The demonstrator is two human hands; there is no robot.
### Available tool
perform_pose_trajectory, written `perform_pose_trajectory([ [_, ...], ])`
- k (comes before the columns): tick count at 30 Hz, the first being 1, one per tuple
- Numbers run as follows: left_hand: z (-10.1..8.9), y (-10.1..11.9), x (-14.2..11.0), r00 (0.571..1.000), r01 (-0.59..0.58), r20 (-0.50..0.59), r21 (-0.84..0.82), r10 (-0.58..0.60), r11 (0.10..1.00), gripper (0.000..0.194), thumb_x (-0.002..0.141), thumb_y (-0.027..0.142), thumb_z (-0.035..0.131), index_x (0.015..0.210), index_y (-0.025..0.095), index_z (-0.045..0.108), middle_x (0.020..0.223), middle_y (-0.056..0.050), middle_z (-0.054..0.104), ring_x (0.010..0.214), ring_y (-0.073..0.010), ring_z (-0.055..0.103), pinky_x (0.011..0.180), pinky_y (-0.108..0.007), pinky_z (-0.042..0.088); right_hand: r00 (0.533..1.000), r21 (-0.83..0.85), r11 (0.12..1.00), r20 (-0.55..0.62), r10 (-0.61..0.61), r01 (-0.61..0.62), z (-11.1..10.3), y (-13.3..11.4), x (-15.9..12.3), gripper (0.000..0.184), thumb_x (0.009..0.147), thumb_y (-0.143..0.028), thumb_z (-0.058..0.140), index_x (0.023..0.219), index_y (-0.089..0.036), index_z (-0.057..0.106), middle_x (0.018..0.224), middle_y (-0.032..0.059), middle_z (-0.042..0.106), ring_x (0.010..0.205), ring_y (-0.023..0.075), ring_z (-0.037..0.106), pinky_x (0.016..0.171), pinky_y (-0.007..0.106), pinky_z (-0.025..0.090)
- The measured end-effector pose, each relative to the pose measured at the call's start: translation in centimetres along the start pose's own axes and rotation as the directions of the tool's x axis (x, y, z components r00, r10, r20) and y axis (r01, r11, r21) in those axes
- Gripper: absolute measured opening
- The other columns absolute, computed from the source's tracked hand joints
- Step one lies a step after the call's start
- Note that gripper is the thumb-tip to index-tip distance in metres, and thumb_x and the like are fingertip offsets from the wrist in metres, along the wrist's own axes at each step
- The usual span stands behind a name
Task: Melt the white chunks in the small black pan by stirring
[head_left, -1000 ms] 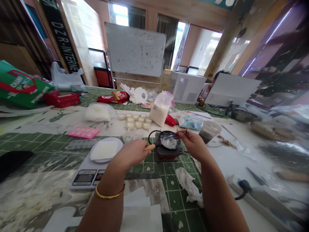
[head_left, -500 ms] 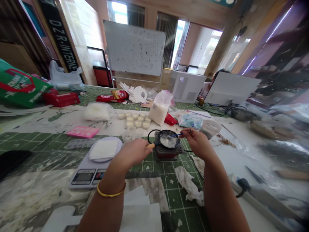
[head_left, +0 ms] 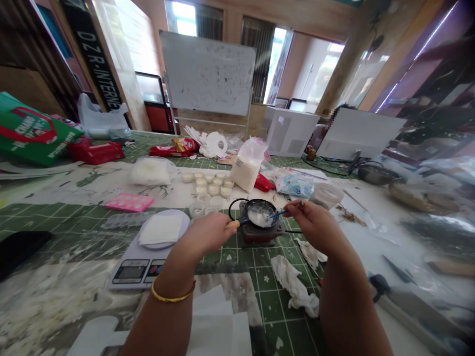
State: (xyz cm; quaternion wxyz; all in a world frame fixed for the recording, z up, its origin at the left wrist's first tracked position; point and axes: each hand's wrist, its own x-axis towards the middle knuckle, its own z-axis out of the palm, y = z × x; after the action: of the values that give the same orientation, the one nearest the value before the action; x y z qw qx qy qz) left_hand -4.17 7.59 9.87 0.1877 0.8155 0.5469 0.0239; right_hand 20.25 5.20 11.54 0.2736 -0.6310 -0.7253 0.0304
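Note:
A small black pan [head_left: 260, 213] holding a whitish, partly melted mass sits on a small dark red heater [head_left: 258, 234] on the green cutting mat. My left hand [head_left: 210, 235] is closed round the pan's wooden handle [head_left: 233, 224]. My right hand [head_left: 315, 222] pinches a thin blue stick [head_left: 278, 213] whose tip is in the pan's contents. A gold bangle sits on my left wrist.
A digital scale [head_left: 143, 259] with a white plate stands left of the heater. Several small filled cups [head_left: 211, 183], a bag of white granules [head_left: 247, 165], crumpled tissues [head_left: 295, 284], a pink tray [head_left: 128, 202], a power strip [head_left: 401, 301] and a whiteboard [head_left: 208, 74] are around. Another person sits behind the white boxes.
My right hand shifted slightly right and lower, and the blue stick now dips into the pan from the right. My left hand keeps hold of the handle.

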Motion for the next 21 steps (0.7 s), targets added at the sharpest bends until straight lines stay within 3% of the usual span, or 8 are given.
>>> perform_pose_trajectory([
  [4,0.0,-0.1,0.1,1.0,0.003,0.0,-0.031,-0.003,0.999,0.043,0.081,0.051,0.031,0.067,0.018,0.054,0.073,-0.006,0.061,0.059,-0.0162,0.052,0.05,-0.026,0.029,0.999,-0.042,0.999,-0.04,-0.001,0.0,0.1,-0.2,-0.1,0.026,0.085,-0.035,0.039,0.085,-0.023,0.061,0.08,0.0036,0.069,0.08,0.0214,0.059,0.073,0.034,0.038],
  [9,-0.2,-0.2,0.0,1.0,0.01,0.013,-0.026,-0.01,1.0,0.038,0.079,0.049,0.035,0.069,0.018,0.055,0.075,-0.006,0.061,0.063,-0.0171,0.054,0.05,-0.026,0.03,0.994,0.065,0.996,0.088,-0.07,0.064,0.4,-0.9,-0.1,0.026,0.085,-0.036,0.039,0.087,-0.024,0.062,0.081,0.0005,0.069,0.079,0.0176,0.06,0.074,0.03,0.04],
  [14,-0.2,0.1,-0.1,1.0,0.016,0.022,-0.009,-0.016,1.0,0.035,0.078,0.046,0.036,0.07,0.017,0.055,0.076,-0.007,0.062,0.065,-0.0181,0.055,0.052,-0.026,0.031,1.0,-0.004,1.0,0.013,-0.013,0.013,0.8,-1.0,0.2,0.025,0.084,-0.033,0.04,0.085,-0.021,0.063,0.079,0.0032,0.069,0.08,0.0199,0.06,0.075,0.032,0.039],
  [18,0.0,0.2,0.1,1.0,0.001,0.017,-0.005,0.0,1.0,0.035,0.077,0.047,0.037,0.071,0.018,0.055,0.078,-0.006,0.063,0.067,-0.0181,0.056,0.055,-0.027,0.032,0.996,0.084,0.994,0.047,-0.072,0.068,0.9,-1.1,0.2,0.026,0.085,-0.034,0.039,0.085,-0.023,0.063,0.08,0.0015,0.07,0.078,0.018,0.061,0.073,0.03,0.039],
  [21,0.2,0.1,0.4,1.0,-0.003,0.013,-0.006,0.004,1.0,0.036,0.076,0.05,0.038,0.073,0.018,0.056,0.079,-0.006,0.063,0.068,-0.0185,0.056,0.055,-0.027,0.032,0.999,0.028,0.999,0.019,-0.029,0.029,0.9,-0.9,0.3,0.026,0.085,-0.032,0.039,0.088,-0.021,0.062,0.083,0.0038,0.069,0.082,0.0202,0.06,0.074,0.032,0.039],
])
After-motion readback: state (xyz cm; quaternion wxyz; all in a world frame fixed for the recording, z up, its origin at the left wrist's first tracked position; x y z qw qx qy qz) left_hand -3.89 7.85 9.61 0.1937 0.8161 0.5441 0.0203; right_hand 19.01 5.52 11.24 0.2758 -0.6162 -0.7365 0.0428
